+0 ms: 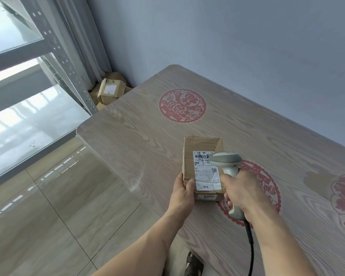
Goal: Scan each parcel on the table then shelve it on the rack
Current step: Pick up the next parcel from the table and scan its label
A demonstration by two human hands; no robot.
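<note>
A plain blue-grey wall (227,36) runs behind the pale wood-grain worktop (127,148), which bears round red paper-cut motifs (182,105). Glossy beige floor tiles (48,206) mirror the daylight. In the corner, grey curtains (84,46) hang above some loose cardboard boxes (110,91).

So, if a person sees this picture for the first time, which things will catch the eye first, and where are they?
Near the table's front edge, the cardboard parcel lies label up; the left hand holds its near corner while the right hand grips the grey scanner over the label. Red paper-cut medallions mark the wooden table, and the metal rack stands far left.
</note>
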